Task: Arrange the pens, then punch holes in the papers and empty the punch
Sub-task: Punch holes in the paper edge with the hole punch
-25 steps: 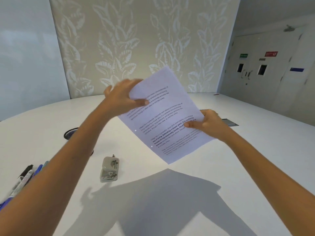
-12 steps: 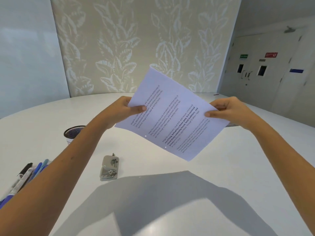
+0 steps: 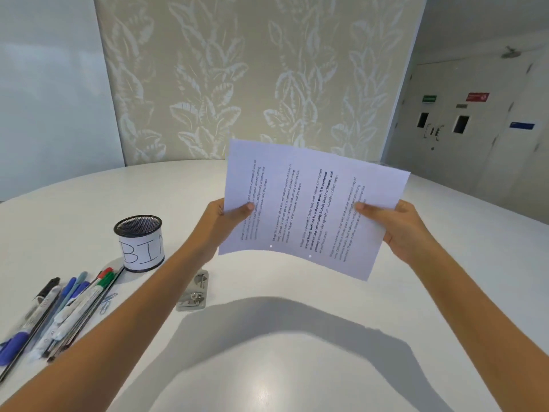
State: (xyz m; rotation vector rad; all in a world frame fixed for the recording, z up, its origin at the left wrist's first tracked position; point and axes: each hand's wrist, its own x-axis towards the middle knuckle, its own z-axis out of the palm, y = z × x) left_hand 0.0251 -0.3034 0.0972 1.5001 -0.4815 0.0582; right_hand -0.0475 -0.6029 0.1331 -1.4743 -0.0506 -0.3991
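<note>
I hold a printed paper [image 3: 312, 203] in the air above the white table [image 3: 297, 352], turned sideways so the text lines run upward. Two punched holes show near its lower edge. My left hand [image 3: 219, 224] pinches its left side and my right hand [image 3: 401, 230] pinches its right side. A small grey metal hole punch [image 3: 194, 292] lies on the table below my left wrist, partly behind my forearm. Several pens and markers [image 3: 59, 307] lie side by side at the left of the table.
A black mesh cup labelled BIN [image 3: 139, 242] stands left of the punch, behind the pens. A blue paper clip [image 3: 107, 301] lies by the pens. A patterned wall panel stands behind the table, and doors are at the far right.
The paper has turned clockwise from a diagonal tilt to lying sideways between my hands, which moved apart and lower. The view dropped, bringing the BIN cup and pens fully into sight.
</note>
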